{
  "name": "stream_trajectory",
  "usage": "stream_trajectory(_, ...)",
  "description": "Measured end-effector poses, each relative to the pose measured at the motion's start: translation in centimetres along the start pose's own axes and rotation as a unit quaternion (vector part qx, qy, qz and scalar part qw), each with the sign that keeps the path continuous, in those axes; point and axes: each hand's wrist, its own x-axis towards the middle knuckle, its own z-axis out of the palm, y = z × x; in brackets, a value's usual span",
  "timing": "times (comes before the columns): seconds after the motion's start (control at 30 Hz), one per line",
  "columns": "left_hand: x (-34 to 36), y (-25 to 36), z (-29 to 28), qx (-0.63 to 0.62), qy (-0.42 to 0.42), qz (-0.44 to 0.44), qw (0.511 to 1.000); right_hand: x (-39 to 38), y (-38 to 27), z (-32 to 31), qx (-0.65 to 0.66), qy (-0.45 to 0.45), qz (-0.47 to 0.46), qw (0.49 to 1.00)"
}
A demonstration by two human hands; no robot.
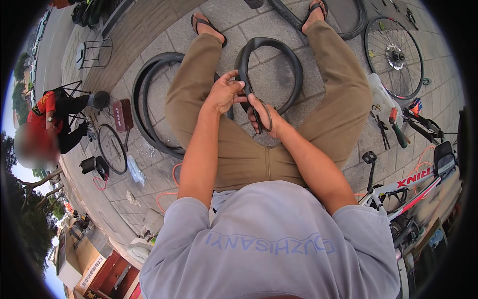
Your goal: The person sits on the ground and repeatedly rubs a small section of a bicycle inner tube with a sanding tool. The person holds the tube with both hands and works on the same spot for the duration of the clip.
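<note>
A black rubber inner tube hangs in a loop between my knees, over the paving. My left hand has its fingers and thumb closed on the left side of this loop. Lower and to the right, my right hand grips the tube's lower part, and a narrow bent piece of it stands out by the fingers. What lies inside my right palm is hidden. Two black tyres lie on the ground beside my left leg.
A spoked wheel, pliers and a green-handled tool lie to my right, near a white-and-red bicycle. Another tyre lies ahead. At left are a seated person in red, a small wheel and a dark red box.
</note>
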Motion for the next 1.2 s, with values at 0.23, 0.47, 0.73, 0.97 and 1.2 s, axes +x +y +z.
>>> stream_trajectory(0.23, 0.3, -0.3, -0.1, -0.01, -0.003, 0.002, 1.0, -0.5, -0.4, 0.3, 0.001, 0.008, 0.003, 1.0)
stream_trajectory(0.47, 0.0, -0.1, 0.0, -0.008, -0.005, -0.001, 1.0, -0.7, -0.4, 0.6, -0.013, 0.027, -0.001, 1.0)
stream_trajectory(0.73, -0.4, 0.3, 0.4, 0.002, 0.003, -0.003, 1.0, -1.0, -0.6, 0.8, -0.047, 0.061, -0.017, 0.997)
stream_trajectory(0.97, 1.9, 1.8, -0.9, -0.027, 0.002, -0.061, 0.998, -0.7, -0.3, 0.1, -0.06, 0.064, 0.001, 0.996)
stream_trajectory(1.2, 2.5, 1.6, -0.8, 0.06, 0.008, -0.04, 0.997, -0.4, 0.5, -0.1, -0.061, 0.049, -0.01, 0.997)
